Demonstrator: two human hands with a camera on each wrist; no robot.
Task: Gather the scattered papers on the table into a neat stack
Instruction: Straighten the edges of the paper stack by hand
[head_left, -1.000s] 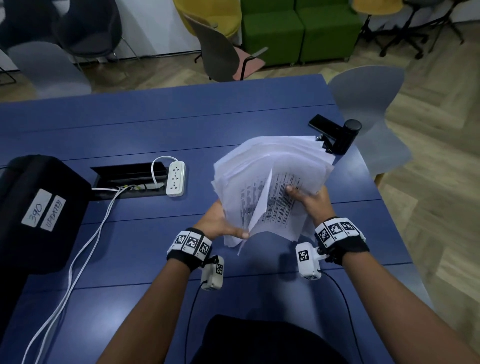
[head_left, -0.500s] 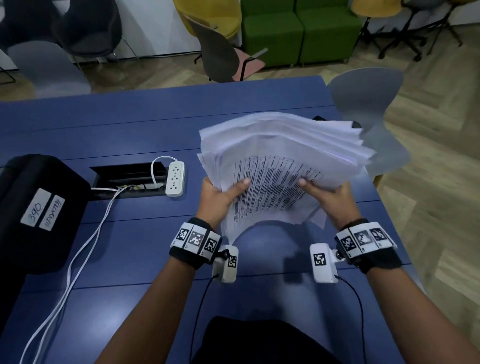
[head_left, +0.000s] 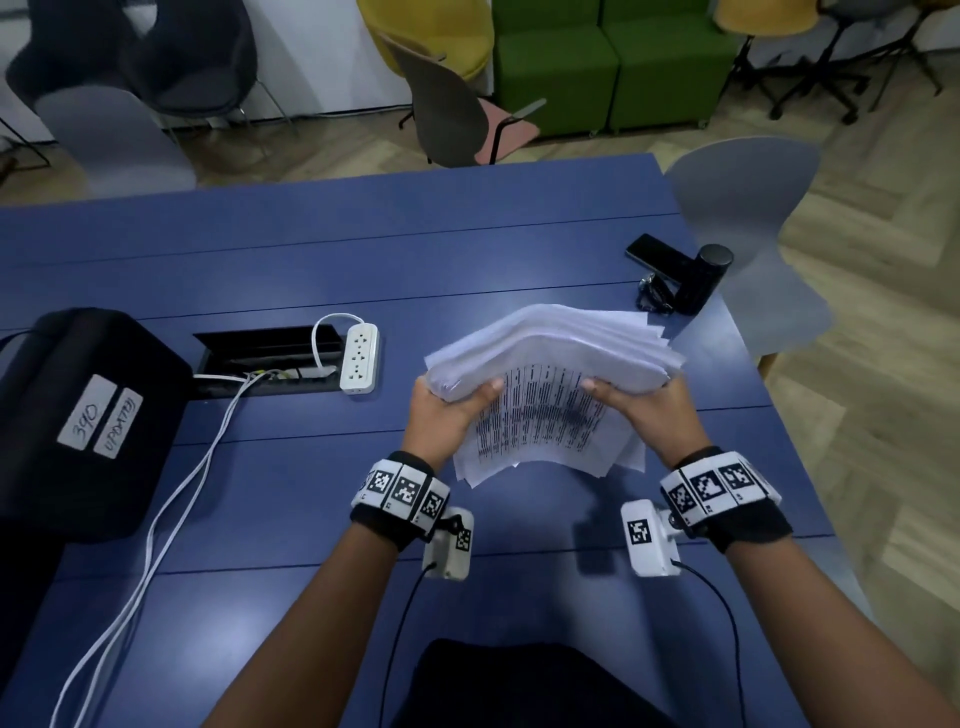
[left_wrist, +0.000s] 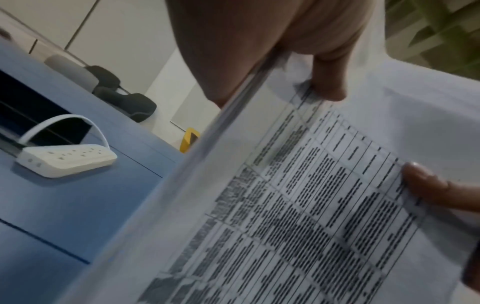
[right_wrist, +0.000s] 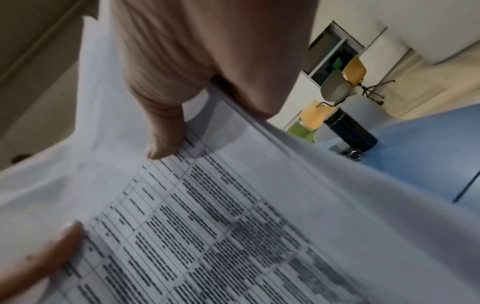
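A thick bundle of white papers with a printed table on the near sheet is held above the blue table, right of centre. My left hand grips its left edge, thumb on the printed face. My right hand grips its right edge the same way. The sheets bend over at the top and their edges are fanned and uneven. In the left wrist view the left hand holds the papers. In the right wrist view the right hand holds the papers.
A white power strip lies beside a cable hatch. A black case with labels stands at the left. A phone and a black cylinder sit at the far right, near a grey chair.
The bundle was raised and spread, then lowered and tipped away, its top now bending over. Both hands shifted to the side edges with thumbs on the printed sheet.
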